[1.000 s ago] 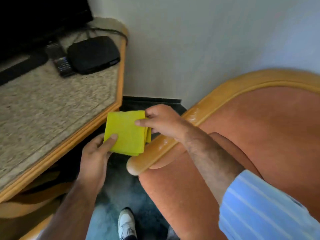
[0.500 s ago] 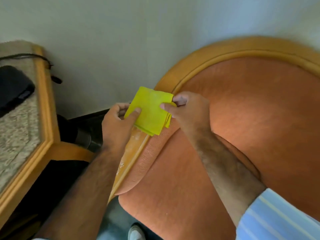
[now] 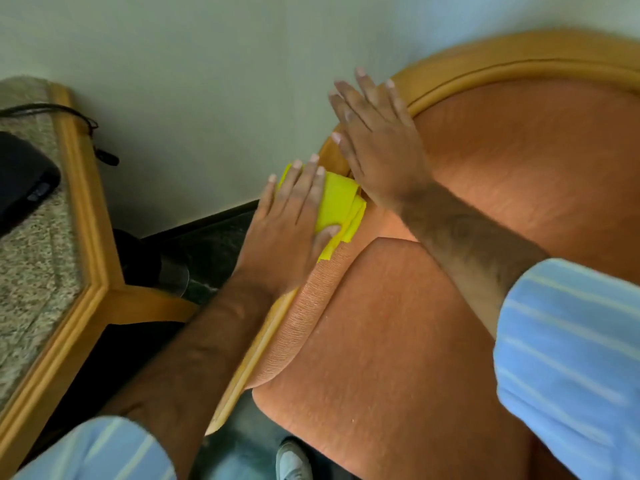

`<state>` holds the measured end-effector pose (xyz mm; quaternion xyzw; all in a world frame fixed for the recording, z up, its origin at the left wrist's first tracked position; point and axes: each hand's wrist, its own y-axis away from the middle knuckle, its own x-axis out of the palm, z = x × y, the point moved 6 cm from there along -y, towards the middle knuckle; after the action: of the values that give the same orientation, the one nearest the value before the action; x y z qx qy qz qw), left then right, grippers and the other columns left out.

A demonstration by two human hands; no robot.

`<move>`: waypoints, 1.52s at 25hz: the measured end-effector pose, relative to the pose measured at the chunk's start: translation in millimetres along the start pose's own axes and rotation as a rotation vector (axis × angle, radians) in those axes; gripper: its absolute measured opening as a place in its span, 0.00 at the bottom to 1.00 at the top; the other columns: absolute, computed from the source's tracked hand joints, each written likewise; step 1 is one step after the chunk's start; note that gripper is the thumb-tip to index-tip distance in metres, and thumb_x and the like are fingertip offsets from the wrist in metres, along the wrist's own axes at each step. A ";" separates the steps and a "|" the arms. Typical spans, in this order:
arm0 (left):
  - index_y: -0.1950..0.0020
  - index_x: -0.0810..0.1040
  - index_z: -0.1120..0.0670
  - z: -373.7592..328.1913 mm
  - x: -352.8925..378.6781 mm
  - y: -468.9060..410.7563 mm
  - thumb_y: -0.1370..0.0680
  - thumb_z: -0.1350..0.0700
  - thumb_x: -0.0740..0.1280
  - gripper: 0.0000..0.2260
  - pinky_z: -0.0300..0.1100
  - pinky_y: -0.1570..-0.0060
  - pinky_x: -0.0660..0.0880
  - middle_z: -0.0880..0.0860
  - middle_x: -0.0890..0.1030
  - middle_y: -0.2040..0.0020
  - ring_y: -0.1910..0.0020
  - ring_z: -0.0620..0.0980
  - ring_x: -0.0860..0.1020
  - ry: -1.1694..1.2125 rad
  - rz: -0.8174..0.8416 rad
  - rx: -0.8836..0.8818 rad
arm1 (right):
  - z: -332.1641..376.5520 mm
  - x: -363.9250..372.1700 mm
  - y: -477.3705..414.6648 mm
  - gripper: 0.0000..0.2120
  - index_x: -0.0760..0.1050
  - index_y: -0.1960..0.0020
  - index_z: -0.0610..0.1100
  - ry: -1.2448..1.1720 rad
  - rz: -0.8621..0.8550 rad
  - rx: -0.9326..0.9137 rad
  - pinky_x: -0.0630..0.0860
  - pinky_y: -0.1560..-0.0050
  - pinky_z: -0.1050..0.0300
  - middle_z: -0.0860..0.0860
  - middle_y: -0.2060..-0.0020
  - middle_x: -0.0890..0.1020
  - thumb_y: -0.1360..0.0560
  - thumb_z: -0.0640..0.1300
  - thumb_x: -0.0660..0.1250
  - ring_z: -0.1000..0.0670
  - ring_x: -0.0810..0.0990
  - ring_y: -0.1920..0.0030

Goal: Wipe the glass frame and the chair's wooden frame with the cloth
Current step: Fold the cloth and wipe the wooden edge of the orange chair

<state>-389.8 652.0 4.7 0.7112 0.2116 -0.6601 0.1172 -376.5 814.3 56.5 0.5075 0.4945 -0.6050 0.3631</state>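
Pale wall fills the upper part of the view, meeting dark floor in the corner between a table at 9 o'clock and an orange chair that takes up the right side. On the table lie a black box and a cable.

Bright yellow and folded into several layers, the cloth drapes over the chair's wooden frame where the armrest curves up into the back, just past centre toward 12 o'clock. Its loose edges hang onto the upholstery at its 5 o'clock side. The frame is honey-coloured, glossy wood, running as a rounded rail from 6 o'clock up and around to 1 o'clock.

The left hand lies flat on the cloth, fingers spread and thumb pressing the fabric down against the rail, not pinching it. The right hand is off the cloth, open with fingers splayed, palm resting on the frame just beyond it toward 1 o'clock. Blue striped sleeves show at both forearms, and a shoe at 6 o'clock.

Half a second ago both hands held the cloth up between them by its edges, above the rail; now it is down on the wood, the right hand has let go, and the left has moved on top.
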 end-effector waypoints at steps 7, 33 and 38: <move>0.15 0.55 0.58 -2.8 13.6 11.0 0.13 0.45 0.53 0.29 0.60 0.17 0.55 0.56 0.57 0.14 0.15 0.55 0.55 0.011 -0.051 -0.005 | -1.4 23.3 -4.2 0.27 0.68 0.20 0.44 0.068 -0.063 -0.057 0.54 0.16 0.40 0.49 0.21 0.72 0.12 0.54 0.45 0.45 0.61 0.16; 0.16 0.54 0.62 -9.4 13.0 -15.2 0.13 0.45 0.54 0.31 0.61 0.18 0.57 0.61 0.57 0.15 0.15 0.59 0.55 0.063 -0.036 -0.160 | -12.1 25.5 -5.9 0.27 0.64 0.18 0.44 0.082 -0.084 -0.160 0.54 0.15 0.44 0.49 0.19 0.68 0.11 0.53 0.44 0.46 0.60 0.16; 0.16 0.57 0.60 -8.9 7.0 -25.4 0.13 0.46 0.54 0.29 0.59 0.18 0.57 0.58 0.60 0.15 0.15 0.57 0.57 0.107 -0.093 -0.090 | -15.7 23.4 -5.6 0.26 0.64 0.18 0.44 0.085 -0.081 -0.168 0.55 0.16 0.44 0.48 0.19 0.69 0.11 0.53 0.44 0.45 0.61 0.16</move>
<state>-393.2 679.4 1.5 0.7289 0.2798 -0.6157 0.1067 -383.0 832.4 35.0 0.4801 0.5785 -0.5535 0.3585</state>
